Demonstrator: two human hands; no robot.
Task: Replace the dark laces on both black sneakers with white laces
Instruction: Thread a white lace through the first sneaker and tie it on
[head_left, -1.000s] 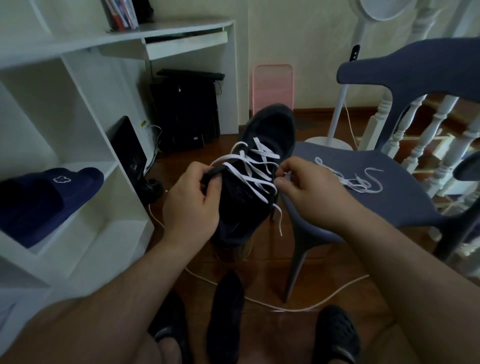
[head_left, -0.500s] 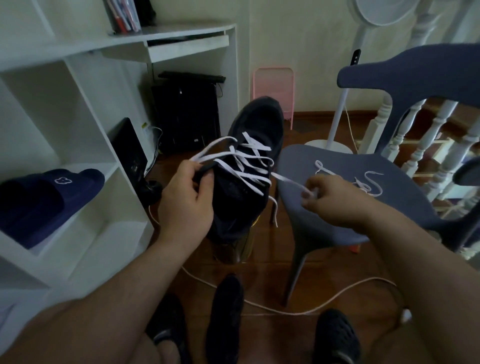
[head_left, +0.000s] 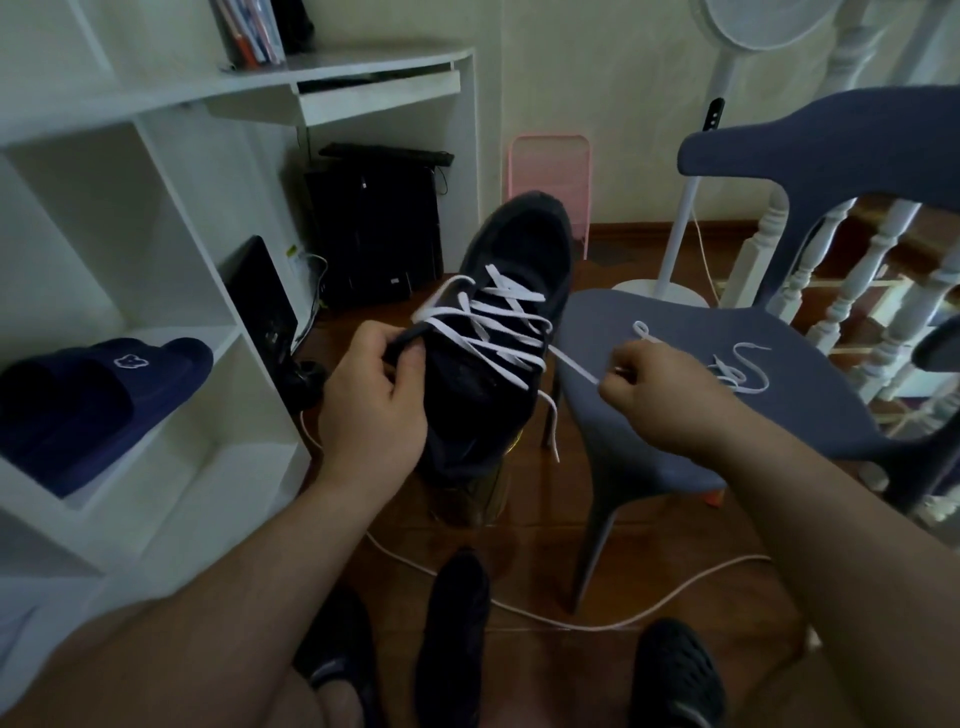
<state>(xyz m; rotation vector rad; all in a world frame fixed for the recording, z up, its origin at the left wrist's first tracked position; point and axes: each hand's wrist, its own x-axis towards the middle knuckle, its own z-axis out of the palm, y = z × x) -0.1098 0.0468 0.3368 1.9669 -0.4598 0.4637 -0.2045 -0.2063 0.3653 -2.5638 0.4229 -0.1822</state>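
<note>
Left hand: grips the sneaker's near left collar edge, thumb and fingers curled round the dark fabric.
Right hand: pinches one end of the white lace, fingers curled, drawn out to the right over the chair seat.
Sneaker: black, held in the air between the hands, above the floor; long axis runs away from the person, toe up and far, heel opening low and near; upper faces the camera.
White lace: crisscrossed through the eyelets; one end runs taut from the right eyelets to the right hand, the other end hangs loose off the sneaker's right side.
Second lace: white, loosely coiled on the chair seat, just beyond the right hand.
Chair: blue-grey, right of the sneaker.
Second sneaker: dark, on the floor between the person's feet, toe pointing away.
Shelf: white, at left, holding a navy slipper.
</note>
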